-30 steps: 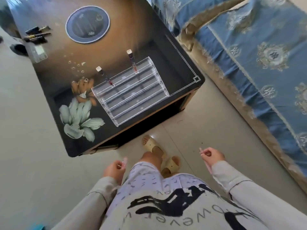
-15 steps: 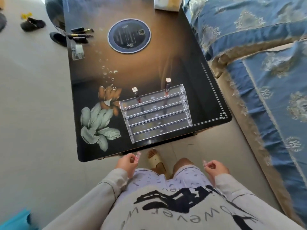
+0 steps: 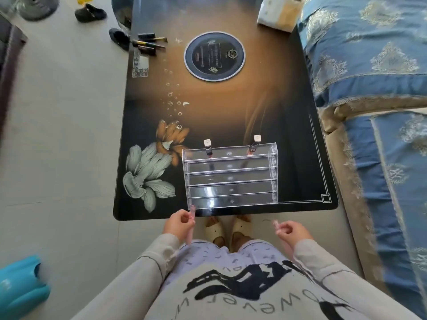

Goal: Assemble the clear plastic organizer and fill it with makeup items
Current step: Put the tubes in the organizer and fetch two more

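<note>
The view comes from a camera on the person's head, looking steeply down and a little forward. It sits close over the body: the shirt front fills the bottom edge, with the left hand [image 3: 179, 221] and right hand [image 3: 292, 230] just above. The table [image 3: 231, 107] runs away toward the top edge, the organizer [image 3: 230, 179] at its near end. The wide lens takes in floor [image 3: 64, 135] at left and a blue cover [image 3: 369, 65] at right.

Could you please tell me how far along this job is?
Done: the clear organizer stands assembled on the table, with two tubes upright in its back row. In hand: the left hand and right hand each hold a pink tube. Left: the four front rows look empty, and dark makeup items lie at the table's far corner.
</note>
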Motion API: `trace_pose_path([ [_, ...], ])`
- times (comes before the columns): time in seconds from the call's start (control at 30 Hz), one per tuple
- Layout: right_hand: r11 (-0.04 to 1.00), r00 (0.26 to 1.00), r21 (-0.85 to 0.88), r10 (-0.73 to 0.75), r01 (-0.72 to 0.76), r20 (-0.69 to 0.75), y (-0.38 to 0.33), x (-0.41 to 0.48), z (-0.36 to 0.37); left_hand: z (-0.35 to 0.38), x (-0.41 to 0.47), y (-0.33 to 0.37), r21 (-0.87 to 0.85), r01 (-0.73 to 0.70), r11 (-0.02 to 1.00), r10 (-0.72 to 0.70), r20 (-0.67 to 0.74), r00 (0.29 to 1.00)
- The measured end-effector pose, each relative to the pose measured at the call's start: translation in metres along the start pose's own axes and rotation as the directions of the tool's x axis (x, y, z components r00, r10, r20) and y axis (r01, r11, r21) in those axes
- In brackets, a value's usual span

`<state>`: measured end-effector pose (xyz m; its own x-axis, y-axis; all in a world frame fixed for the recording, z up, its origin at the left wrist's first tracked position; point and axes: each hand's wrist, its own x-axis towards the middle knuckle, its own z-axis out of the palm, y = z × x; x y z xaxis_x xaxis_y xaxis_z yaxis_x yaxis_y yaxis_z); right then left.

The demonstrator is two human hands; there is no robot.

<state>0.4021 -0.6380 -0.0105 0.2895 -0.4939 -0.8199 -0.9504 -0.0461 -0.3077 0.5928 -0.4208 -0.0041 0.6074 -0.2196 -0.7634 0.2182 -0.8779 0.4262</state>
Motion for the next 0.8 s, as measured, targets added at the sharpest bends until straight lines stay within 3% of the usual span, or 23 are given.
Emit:
trace_pose_path([
  [0.23, 0.963, 0.975, 0.175, -0.184, 0.205, -0.127, -0.079, 0.015, -0.037, -0.008, 0.014, 0.062, -0.173, -0.166, 0.971, 0.131, -0.196, 0.972],
  [0.5, 0.878, 0.854, 0.218, -0.311, 0.426, -0.417, -0.133, 0.021, -0.045, -0.011, 0.027, 0.102, -0.202, -0.353, 0.914, 0.251, -0.403, 0.88],
  [0.63, 0.853, 0.809, 0.174, -0.373, 0.492, -0.454, -0.133, 0.025, -0.038, -0.004, 0.034, 0.105, -0.152, -0.339, 0.928, 0.254, -0.408, 0.877],
  [0.8, 0.865, 0.819, 0.156, -0.374, 0.477, -0.435, -0.134, 0.034, -0.035, -0.001, 0.039, 0.11, -0.12, -0.318, 0.94, 0.251, -0.386, 0.888],
])
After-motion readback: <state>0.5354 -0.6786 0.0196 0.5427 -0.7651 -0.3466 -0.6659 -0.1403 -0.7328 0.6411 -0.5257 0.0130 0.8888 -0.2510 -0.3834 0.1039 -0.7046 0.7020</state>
